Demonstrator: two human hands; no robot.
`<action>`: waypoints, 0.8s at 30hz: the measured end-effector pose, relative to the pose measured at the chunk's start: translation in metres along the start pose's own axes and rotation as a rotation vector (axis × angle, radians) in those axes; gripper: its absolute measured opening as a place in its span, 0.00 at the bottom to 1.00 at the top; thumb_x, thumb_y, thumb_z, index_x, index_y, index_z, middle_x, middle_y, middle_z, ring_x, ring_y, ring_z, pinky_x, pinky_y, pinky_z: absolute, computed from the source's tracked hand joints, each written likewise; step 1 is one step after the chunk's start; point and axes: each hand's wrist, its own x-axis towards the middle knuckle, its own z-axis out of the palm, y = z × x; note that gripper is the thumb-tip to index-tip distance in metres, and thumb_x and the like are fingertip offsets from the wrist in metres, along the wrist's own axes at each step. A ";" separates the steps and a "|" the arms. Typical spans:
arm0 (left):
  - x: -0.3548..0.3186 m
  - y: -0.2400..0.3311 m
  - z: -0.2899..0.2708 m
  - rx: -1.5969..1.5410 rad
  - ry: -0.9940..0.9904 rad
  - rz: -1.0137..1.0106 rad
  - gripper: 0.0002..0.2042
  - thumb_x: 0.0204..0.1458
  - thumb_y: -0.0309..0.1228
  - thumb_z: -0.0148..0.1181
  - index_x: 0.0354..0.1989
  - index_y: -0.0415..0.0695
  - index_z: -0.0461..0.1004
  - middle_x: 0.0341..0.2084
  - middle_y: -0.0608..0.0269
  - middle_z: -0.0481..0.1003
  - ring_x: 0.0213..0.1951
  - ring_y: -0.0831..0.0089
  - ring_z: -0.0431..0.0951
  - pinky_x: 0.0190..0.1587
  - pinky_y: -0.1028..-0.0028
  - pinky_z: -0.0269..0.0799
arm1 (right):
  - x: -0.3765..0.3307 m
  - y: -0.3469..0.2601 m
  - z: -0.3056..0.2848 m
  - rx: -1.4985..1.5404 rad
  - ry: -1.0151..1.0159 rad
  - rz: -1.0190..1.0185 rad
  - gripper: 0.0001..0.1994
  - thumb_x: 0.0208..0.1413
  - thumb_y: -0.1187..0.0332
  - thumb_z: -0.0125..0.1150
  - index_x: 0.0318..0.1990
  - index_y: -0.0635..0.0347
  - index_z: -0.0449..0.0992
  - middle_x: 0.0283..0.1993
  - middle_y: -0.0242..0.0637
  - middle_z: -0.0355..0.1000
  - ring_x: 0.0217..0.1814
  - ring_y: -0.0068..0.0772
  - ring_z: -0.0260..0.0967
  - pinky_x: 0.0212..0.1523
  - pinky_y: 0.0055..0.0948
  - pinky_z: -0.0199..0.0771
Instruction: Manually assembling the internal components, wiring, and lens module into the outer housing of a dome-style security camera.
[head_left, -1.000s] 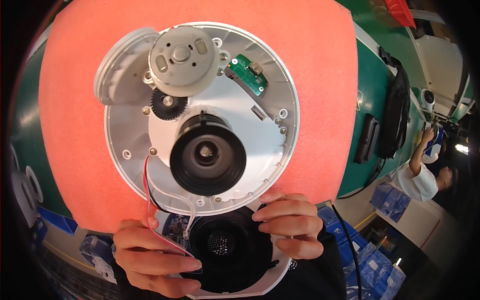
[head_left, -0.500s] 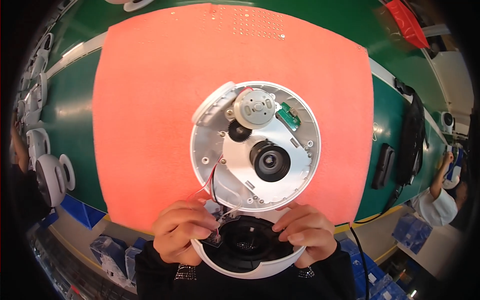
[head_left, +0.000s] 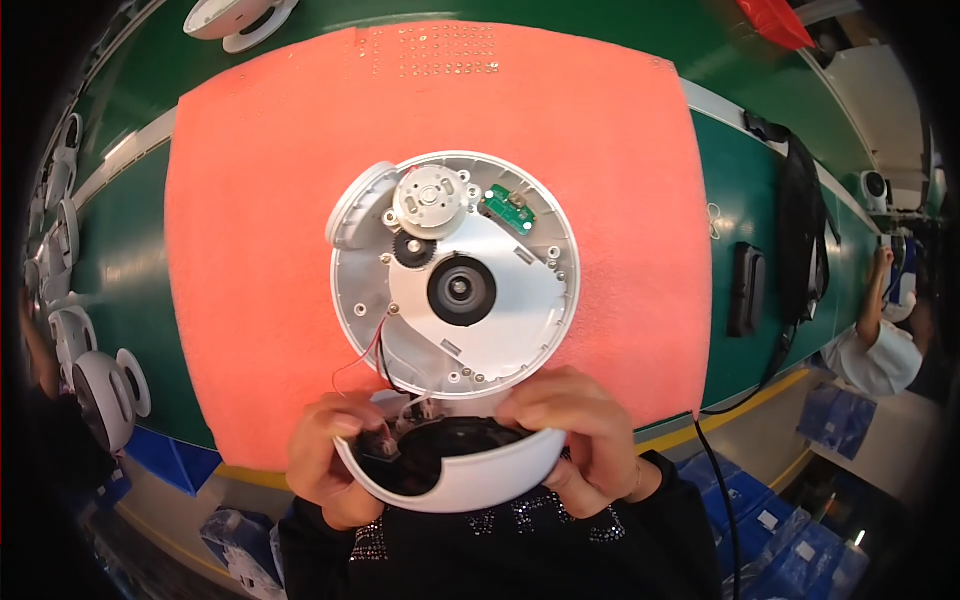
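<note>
An opened round white housing [head_left: 355,290] lies on the orange-pink mat, showing a silver motor [head_left: 430,202], a black gear [head_left: 413,250], a small green circuit board [head_left: 510,210] and a black lens barrel [head_left: 462,291]. Close to my body, a white cover [head_left: 500,478] with a dark inside is tilted up against the housing's near edge. My left hand [head_left: 325,455] grips the cover's left rim, and my right hand [head_left: 580,430] is closed around its right side. Red and black wires [head_left: 378,350] run from the housing into the cover.
Rows of small screws [head_left: 450,50] sit on the far part of the orange-pink mat [head_left: 250,200]. On the right are a black case [head_left: 747,290] and a black bag [head_left: 805,230]. White devices [head_left: 100,395] stand at left. A co-worker's arm [head_left: 875,300] shows far right.
The cover has tipped so more of its white outer side shows. My right hand has shifted round to its outer side. The whole view has shifted, with mat and housing now further left.
</note>
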 end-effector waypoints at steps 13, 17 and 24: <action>-0.007 -0.012 0.008 -0.513 0.150 -0.242 0.07 0.53 0.28 0.47 0.38 0.42 0.60 0.29 0.60 0.62 0.35 0.69 0.64 0.45 0.69 0.61 | 0.013 -0.013 0.012 -0.012 0.046 -0.095 0.25 0.35 0.70 0.68 0.45 0.69 0.69 0.39 0.43 0.72 0.38 0.43 0.72 0.37 0.34 0.72; -0.004 -0.007 0.011 -0.379 0.111 -0.219 0.15 0.48 0.31 0.55 0.40 0.41 0.58 0.30 0.60 0.62 0.37 0.69 0.65 0.44 0.69 0.63 | 0.015 -0.016 0.009 0.030 0.062 -0.022 0.23 0.36 0.70 0.67 0.43 0.69 0.71 0.38 0.45 0.73 0.38 0.42 0.72 0.37 0.32 0.72; -0.006 -0.010 0.004 -0.254 0.083 -0.194 0.19 0.44 0.30 0.59 0.41 0.41 0.57 0.32 0.59 0.63 0.37 0.69 0.67 0.43 0.70 0.64 | 0.015 -0.021 0.011 0.161 0.113 0.160 0.20 0.36 0.72 0.67 0.41 0.67 0.74 0.37 0.46 0.73 0.38 0.40 0.72 0.38 0.29 0.71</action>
